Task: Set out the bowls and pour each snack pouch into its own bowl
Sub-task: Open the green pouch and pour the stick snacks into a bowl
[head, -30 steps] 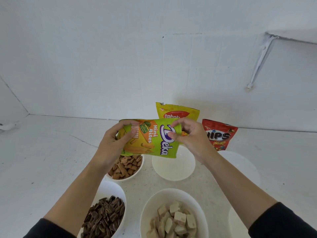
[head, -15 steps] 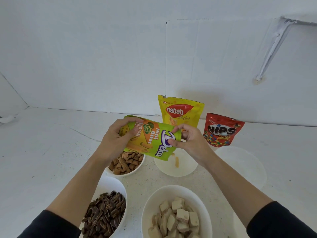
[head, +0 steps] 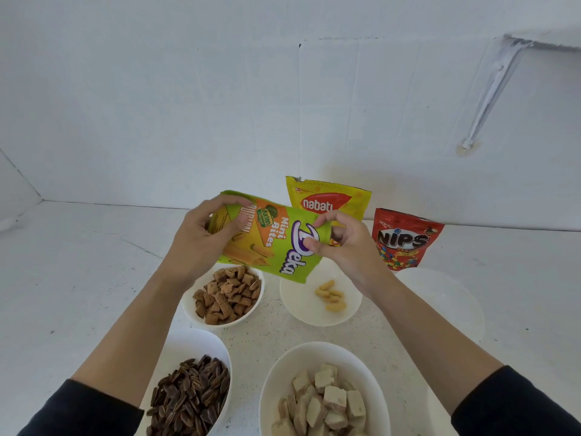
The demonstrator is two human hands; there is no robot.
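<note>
I hold a green Deka Mini Bites pouch point(head: 273, 240) tilted on its side above the white bowls. My left hand point(head: 204, 237) grips its bottom end, and my right hand point(head: 342, 247) pinches its open mouth. Below the mouth, a white bowl point(head: 298, 303) holds a few yellow wafer bites point(head: 331, 295). A yellow Nabati pouch point(head: 330, 199) and a red Nips pouch point(head: 405, 240) stand upright behind, near the wall. An empty white bowl point(head: 446, 300) sits at the right.
Three filled bowls sit closer to me: brown pillow snacks point(head: 228, 294), dark striped seeds point(head: 191, 394) and pale cubes point(head: 323, 401). A white wall runs behind the counter, and a shelf bracket point(head: 490, 92) hangs at the upper right.
The green pouch has tipped further, mouth down to the right, and several yellow bites have dropped into the bowl that was empty a second ago.
</note>
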